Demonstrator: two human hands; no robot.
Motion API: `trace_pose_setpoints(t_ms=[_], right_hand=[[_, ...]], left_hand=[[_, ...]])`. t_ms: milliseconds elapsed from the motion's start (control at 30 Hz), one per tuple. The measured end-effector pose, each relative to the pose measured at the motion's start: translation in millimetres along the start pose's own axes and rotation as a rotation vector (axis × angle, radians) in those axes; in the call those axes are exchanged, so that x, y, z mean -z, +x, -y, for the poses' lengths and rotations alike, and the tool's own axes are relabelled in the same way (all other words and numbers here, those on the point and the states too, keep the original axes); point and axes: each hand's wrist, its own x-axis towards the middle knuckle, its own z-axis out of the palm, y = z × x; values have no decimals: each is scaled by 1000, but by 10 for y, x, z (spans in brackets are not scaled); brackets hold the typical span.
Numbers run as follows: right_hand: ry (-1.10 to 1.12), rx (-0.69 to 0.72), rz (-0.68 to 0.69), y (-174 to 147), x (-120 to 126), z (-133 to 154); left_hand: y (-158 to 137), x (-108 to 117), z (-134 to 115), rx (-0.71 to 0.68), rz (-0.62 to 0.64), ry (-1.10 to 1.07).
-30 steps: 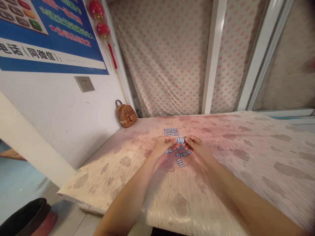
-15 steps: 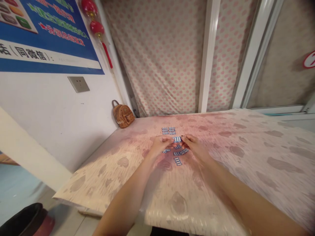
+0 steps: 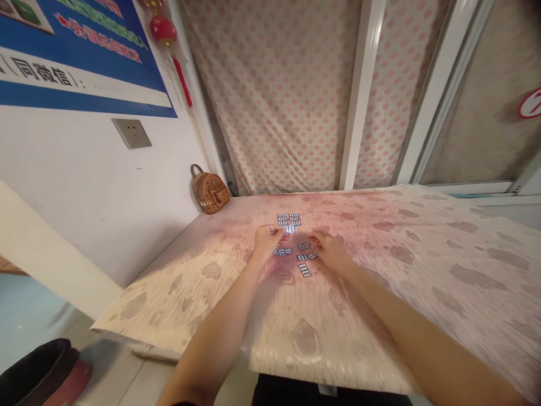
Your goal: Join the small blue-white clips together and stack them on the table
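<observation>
My left hand point(image 3: 267, 239) pinches a small flat blue piece with white bars point(image 3: 289, 229) between thumb and fingertips, just in front of a neat block of similar pieces point(image 3: 289, 219) laid in rows. My right hand point(image 3: 326, 247) is apart from that piece. Its fingers are loosely curled and look empty, above the right edge of some loose striped pieces point(image 3: 303, 257). One more piece point(image 3: 305, 270) lies nearest me, and a small overlapping group point(image 3: 283, 252) sits below my left hand. Print on the pieces is too small to read.
A patterned cloth point(image 3: 304, 338) covers the table. At the back left corner, a small brown backpack-shaped bag point(image 3: 210, 190) leans by the wall. Behind the table hangs a dotted curtain point(image 3: 274, 101). A dark bin-like container point(image 3: 42, 372) stands on the floor at left.
Both hands held the striped piece between them before. My right hand has let go, and my left hand has carried it slightly left toward the block of rows. The view has tilted down a little.
</observation>
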Motion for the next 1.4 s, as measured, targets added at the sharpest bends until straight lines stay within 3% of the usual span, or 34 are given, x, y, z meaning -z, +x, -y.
trace_pose_setpoints(t_ms=[233,567,800,967,1400], right_hand=[[-153,124,99,75,-92,37],[-296,-34,226,281,-44,95],[-92,-47,1,117,166,205],[91,-4,-27,15,290,395],[5,-71,-84,-70,341,544]], left_hand=[[82,10,87,-25,4,31],[88,-11,134,-79,41,78],[48,-27,61,-90,36,111],[-50,-104,-66,-3,84,93],[-180,-161,-181,3,202,102]])
